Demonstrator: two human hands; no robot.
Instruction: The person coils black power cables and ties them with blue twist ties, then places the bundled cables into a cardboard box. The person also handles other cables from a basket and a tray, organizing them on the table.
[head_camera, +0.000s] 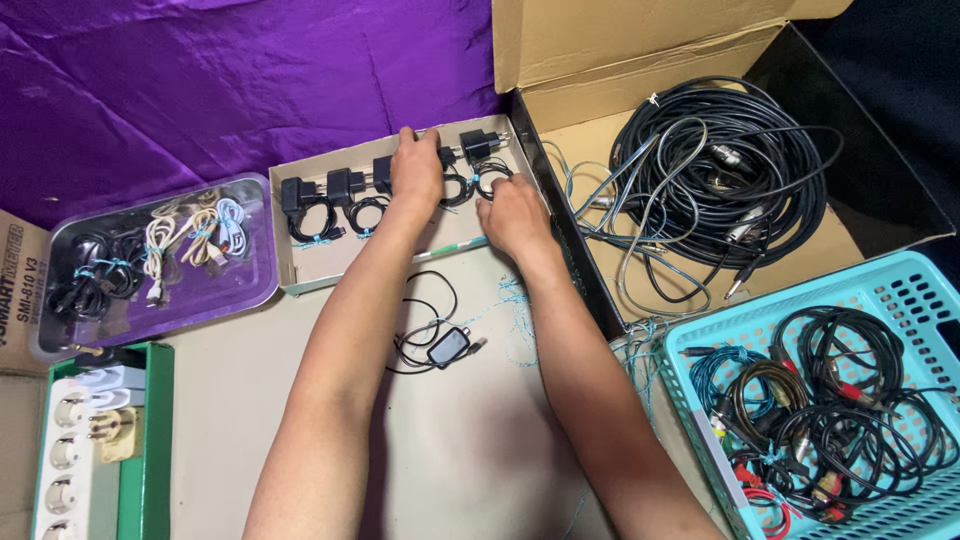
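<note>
Hands of a person sorting electrical gear reach into a shallow cardboard tray (300, 275) set against a purple cloth (200, 80). Left hand (416, 168) lies palm down, fingers loosely curled over a black plug charger (385, 172) in the middle of the row; whether it grips the charger cannot be told. Right hand (512, 215) rests at the tray's right end, fingertips bent onto the coiled black lead (490, 182) of the last charger (476, 145).

Five black chargers can be counted in the tray, standing side by side, each with its lead coiled in front; part of the row is hidden under the left hand. One loose adapter with a thin black cable (440, 345) lies on the table between the forearms.

One clear plastic tray (255, 290) to the left holds several bundled white and black cables. One large cardboard box (600, 60) to the right holds a heap of long black and grey cables. One turquoise basket (900, 290) at lower right holds more tangled leads. One white power strip (65, 450) sits in a green box at lower left.
</note>
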